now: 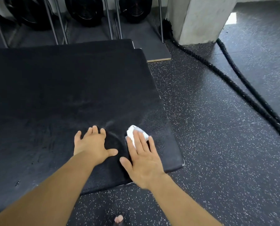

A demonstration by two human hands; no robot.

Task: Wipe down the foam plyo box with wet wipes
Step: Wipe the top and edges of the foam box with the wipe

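Observation:
The black foam plyo box (57, 95) fills the left and middle of the view, seen from above, with its near right corner at the lower middle. My right hand (142, 159) lies flat with straight fingers and presses a crumpled white wet wipe (134, 132) onto the top near that corner. The wipe pokes out beyond the fingertips. Just left of it, my left hand (92, 144) rests flat on the box top with its fingers spread. Faint damp streaks curve across the surface above both hands.
Speckled rubber flooring (217, 144) surrounds the box on the right and front. Two thick black battle ropes (243, 93) run diagonally across the floor at the right, past a concrete pillar (199, 18). Weight plates and metal rack legs (61, 20) stand behind the box. A toe shows at the bottom edge.

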